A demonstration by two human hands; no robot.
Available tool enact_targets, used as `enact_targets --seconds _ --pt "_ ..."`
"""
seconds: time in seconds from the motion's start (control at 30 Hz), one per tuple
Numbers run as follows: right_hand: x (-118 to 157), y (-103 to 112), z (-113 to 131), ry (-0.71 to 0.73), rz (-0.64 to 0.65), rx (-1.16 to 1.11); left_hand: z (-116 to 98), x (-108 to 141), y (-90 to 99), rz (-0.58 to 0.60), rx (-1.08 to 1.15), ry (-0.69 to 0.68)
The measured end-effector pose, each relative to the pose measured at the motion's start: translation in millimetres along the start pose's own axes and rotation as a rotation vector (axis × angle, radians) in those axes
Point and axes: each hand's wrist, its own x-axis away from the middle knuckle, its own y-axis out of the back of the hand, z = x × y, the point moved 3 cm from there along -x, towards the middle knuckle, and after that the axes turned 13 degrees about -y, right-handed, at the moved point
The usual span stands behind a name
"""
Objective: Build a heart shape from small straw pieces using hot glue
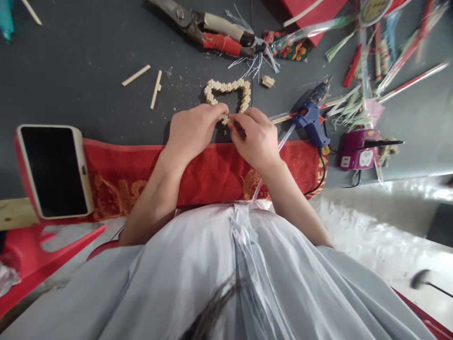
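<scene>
A heart-shaped ring of small cream pieces [228, 87] lies on the dark grey table, its point toward me. My left hand [196, 127] pinches this heart near its lower tip, thumb and fingertips on the pale pieces. From the other side my right hand [256, 137] grips the same tip, its fingers bent and close together. The two hands nearly meet there, and the fingertips partly hide the lower end. Just right of my right hand is a blue glue gun [311, 118], with a clear glue stick coming out of its back.
A red towel [208, 174] lies along the near table edge, with a phone [54, 170] on its left end. Pliers [212, 30], thin sticks [155, 89] and a small cream block [268, 81] lie beyond the heart. Right of the glue gun sit a purple power socket [358, 148] and tangled ribbons [350, 111].
</scene>
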Motion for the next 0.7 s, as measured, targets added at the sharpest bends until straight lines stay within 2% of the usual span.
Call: enact_targets --seconds 0.43,0.7 --pt "2.3 -1.3 -2.5 -0.017 -0.013 -0.039 0.5 -0.1 -1.0 0.016 0.005 0.002" --pt "3.8 -3.0 -2.4 -0.05 -0.005 -0.042 -3.1 -0.3 0.9 0.033 -0.101 -0.027"
